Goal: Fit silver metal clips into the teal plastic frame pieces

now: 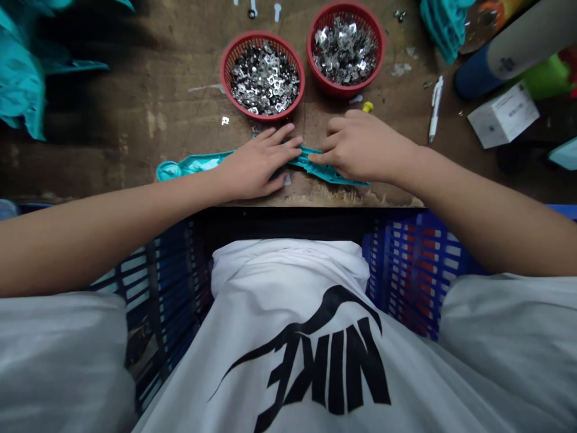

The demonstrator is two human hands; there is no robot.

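A long, narrow teal plastic part [205,162] lies across the wooden table near its front edge, with a rounded left end. My left hand [259,162] rests flat over its middle, fingers spread, and covers some of it. At the right half of the part, my right hand [356,144] has its fingers curled in, while the index fingertip touches the part's surface. Whatever those curled fingers may hold is hidden. Just beyond my hands stand two red baskets: the left basket [225,99] and the right basket [333,91], both full of small shiny metal clips.
One loose metal clip [225,121] lies left of the baskets. A yellow piece [368,107] sits behind my right hand. Rightward are a white pen [436,109], a white box [503,115] and a bottle [500,63]. More teal parts [20,72] lie at the left.
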